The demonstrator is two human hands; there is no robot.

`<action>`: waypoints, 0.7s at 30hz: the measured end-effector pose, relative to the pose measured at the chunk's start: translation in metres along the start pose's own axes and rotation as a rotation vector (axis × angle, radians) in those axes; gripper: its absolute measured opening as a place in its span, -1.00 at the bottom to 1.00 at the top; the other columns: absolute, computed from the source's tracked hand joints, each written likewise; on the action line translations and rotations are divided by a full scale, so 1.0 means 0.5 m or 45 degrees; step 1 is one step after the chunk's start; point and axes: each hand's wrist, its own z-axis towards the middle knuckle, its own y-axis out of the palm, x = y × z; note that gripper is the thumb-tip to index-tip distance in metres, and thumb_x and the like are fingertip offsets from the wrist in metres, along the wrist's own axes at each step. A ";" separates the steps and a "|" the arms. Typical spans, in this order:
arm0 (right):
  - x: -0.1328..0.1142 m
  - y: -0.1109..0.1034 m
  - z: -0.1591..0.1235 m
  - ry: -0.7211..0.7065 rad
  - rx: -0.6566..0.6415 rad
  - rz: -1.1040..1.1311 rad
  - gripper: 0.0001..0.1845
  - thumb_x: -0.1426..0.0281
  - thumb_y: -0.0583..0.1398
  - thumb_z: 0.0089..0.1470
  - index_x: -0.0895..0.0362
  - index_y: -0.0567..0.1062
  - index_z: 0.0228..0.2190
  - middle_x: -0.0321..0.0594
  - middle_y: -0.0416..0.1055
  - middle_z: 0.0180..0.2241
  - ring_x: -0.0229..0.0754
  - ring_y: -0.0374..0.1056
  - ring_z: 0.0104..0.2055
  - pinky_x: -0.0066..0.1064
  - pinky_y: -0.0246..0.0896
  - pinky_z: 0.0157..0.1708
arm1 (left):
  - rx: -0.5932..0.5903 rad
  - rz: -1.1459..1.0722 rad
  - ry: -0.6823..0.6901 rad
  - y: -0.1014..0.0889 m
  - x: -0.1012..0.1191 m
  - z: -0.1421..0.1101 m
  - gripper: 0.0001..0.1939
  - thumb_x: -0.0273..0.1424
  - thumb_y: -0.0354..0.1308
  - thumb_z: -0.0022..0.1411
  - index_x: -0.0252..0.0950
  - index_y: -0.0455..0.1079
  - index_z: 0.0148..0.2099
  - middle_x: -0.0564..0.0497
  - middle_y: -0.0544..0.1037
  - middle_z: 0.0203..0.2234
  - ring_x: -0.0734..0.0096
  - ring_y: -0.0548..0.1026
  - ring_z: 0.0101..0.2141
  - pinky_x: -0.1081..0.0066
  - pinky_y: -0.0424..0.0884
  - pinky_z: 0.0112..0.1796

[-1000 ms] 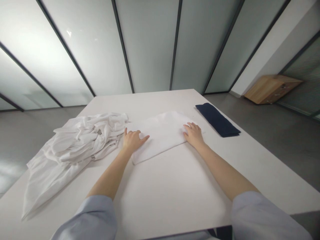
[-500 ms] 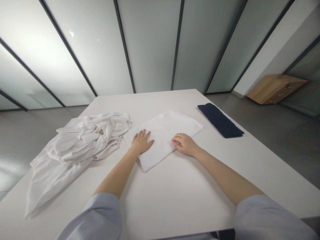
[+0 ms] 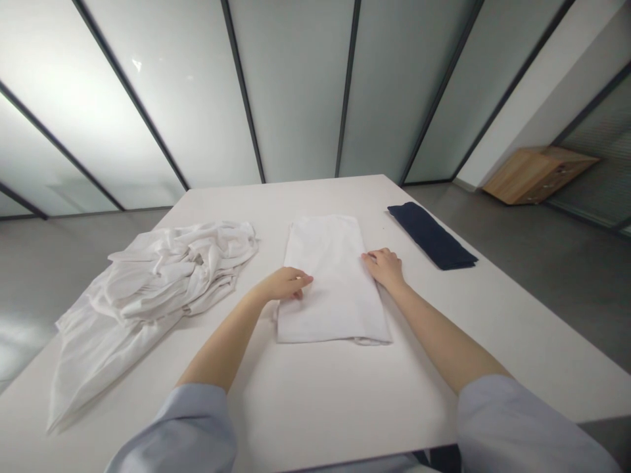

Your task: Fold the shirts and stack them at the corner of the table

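A folded white cloth [image 3: 330, 276] lies flat on the table, its long sides pointing away from me. Over its left edge is my left hand [image 3: 283, 284], fingers loosely bent towards the cloth, thumb apart, with nothing visible in them. My right hand [image 3: 387, 268] is at the cloth's right edge, fingers curled and closed on that edge; the fingertips are partly hidden. Layers show at the near right corner of the cloth.
A crumpled heap of white fabric [image 3: 167, 276] covers the table's left side. On the right lies a folded dark navy cloth [image 3: 434, 236]. The white table [image 3: 345, 401] stands before frosted glass panels [image 3: 300, 92]. A wooden cabinet [image 3: 527, 174] is on the floor at the right.
The white cloth has turned from a slanted position to lie straight before me. My left hand has lifted from lying flat and bent its fingers; my right hand has moved right and slightly away.
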 end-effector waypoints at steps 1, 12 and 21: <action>0.000 -0.001 0.001 0.000 -0.011 -0.002 -0.53 0.13 0.01 0.25 0.11 0.56 -0.07 0.02 0.40 0.00 0.10 0.29 0.03 -0.11 0.13 -0.01 | -0.018 -0.130 0.022 -0.003 -0.010 0.003 -0.55 -0.05 -0.04 0.29 -0.29 0.50 -0.21 -0.08 0.60 -0.45 0.28 0.54 -0.39 0.36 0.39 -0.28; 0.010 0.048 0.015 -0.013 0.202 0.173 -0.65 0.15 0.17 0.09 0.10 0.60 -0.24 0.04 0.47 -0.16 0.13 0.35 -0.10 -0.07 0.21 -0.11 | 0.576 0.407 -0.403 0.038 -0.086 0.043 -0.51 -0.08 -0.07 0.32 -0.22 0.39 0.12 -0.19 0.31 0.21 -0.07 0.24 0.18 0.00 0.18 0.12; -0.015 0.058 0.069 0.101 0.130 0.461 -0.83 0.25 0.16 0.00 0.03 0.52 -0.42 -0.21 0.52 -0.42 -0.04 0.41 -0.29 -0.21 0.25 -0.16 | 0.568 0.307 -0.441 0.024 -0.063 0.103 -0.44 0.01 0.08 0.15 -0.33 0.47 -0.01 -0.28 0.47 -0.02 -0.03 0.40 0.03 0.17 0.31 0.02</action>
